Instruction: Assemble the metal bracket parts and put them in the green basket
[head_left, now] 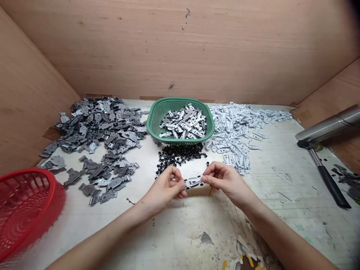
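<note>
Between my two hands is a small white toy car (193,182) with black wheels, held level above the table. My left hand (171,183) pinches its left end, and my right hand (219,178) pinches its right end. Just beyond them lies a spread of small black wheels (180,155). Behind the wheels stands a green basket (180,141) with many white and grey car pieces in it. White car bodies (236,123) are heaped to the right of the basket, and grey metal base plates (104,127) to its left.
A red basket (30,217) stands at the left front. On the right lie a hammer (329,183) with a black handle and a metal cylinder (329,125), with dark bits beside them. Cardboard walls (180,52) enclose the back and sides.
</note>
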Demonstrator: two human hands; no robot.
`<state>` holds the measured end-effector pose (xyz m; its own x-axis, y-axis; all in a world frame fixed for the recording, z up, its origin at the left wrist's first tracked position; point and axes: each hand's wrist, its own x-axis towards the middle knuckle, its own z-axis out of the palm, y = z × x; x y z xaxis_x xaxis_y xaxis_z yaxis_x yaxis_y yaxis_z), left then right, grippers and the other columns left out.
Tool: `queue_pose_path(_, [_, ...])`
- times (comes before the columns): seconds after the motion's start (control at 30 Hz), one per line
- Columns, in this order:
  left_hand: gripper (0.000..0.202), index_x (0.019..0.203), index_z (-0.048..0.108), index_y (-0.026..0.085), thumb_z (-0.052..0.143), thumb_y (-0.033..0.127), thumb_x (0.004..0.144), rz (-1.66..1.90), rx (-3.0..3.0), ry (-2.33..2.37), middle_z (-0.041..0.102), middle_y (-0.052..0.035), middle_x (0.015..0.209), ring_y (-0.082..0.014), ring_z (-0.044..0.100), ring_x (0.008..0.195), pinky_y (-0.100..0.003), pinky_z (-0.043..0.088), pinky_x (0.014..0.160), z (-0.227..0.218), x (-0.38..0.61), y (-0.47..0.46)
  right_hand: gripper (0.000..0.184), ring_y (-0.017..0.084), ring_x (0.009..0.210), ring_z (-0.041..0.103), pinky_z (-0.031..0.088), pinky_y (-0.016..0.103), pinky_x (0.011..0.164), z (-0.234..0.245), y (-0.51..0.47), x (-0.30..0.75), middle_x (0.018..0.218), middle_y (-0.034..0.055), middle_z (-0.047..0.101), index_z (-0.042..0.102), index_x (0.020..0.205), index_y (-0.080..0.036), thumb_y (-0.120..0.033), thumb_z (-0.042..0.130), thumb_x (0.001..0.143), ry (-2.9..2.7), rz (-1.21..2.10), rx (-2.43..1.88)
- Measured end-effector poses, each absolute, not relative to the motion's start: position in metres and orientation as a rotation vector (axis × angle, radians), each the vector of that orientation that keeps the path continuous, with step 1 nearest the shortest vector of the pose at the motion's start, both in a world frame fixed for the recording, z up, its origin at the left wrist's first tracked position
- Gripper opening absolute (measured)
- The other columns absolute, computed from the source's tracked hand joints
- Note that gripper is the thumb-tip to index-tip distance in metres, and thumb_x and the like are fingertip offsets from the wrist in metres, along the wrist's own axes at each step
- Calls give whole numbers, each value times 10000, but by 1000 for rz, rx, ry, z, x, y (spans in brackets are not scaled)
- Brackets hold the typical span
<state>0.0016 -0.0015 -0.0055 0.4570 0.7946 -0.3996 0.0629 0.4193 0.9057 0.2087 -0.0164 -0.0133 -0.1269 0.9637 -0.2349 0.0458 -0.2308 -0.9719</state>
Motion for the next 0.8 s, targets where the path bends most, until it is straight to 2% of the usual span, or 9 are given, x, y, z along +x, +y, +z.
queue_pose_path(0.1, [270, 816, 386, 200, 631, 304, 768, 586, 1021, 973, 506, 39, 784, -82, 583, 652, -236, 461, 643, -2, 1, -2, 345, 82, 548, 472, 373, 213, 498, -13, -14, 212, 670, -9, 560, 599, 810, -145, -445, 719, 690, -1242, 1609, -1328])
queue_pose_path(0.23, [272, 819, 384, 204, 630, 306, 765, 588, 1004, 970, 505, 42, 779, -83, 576, 653, -235, 456, 646, 0, 2, -3, 375, 80, 514, 476, 371, 217, 481, -12, -13, 213, 652, 4, 569, 583, 756, -133, -505, 622, 765, -1306, 1793, -1287])
queue_pose_path(0.43, [215, 854, 386, 206, 579, 272, 788, 659, 1096, 1015, 500, 45, 719, -80, 542, 590, -216, 415, 584, -3, -1, -2, 406, 78, 502, 480, 320, 199, 443, -21, -12, 209, 633, 7, 577, 579, 766, -137, -542, 608, 758, -1309, 1790, -1305])
queue_pose_path(0.63, [176, 856, 399, 205, 548, 203, 762, 645, 1217, 1134, 444, 66, 655, -71, 475, 528, -200, 370, 516, -4, -4, -1, 397, 51, 422, 382, 206, 180, 390, -25, -13, 206, 517, -66, 451, 492, 732, -167, -535, 642, 731, -1267, 1710, -1348])
queue_pose_path(0.8, [142, 867, 434, 206, 526, 192, 760, 609, 1308, 1164, 445, 61, 677, -64, 445, 531, -193, 344, 504, -7, -4, -4, 369, 51, 408, 361, 198, 184, 390, -27, -14, 207, 493, -68, 457, 502, 738, -171, -503, 660, 724, -1241, 1807, -1345])
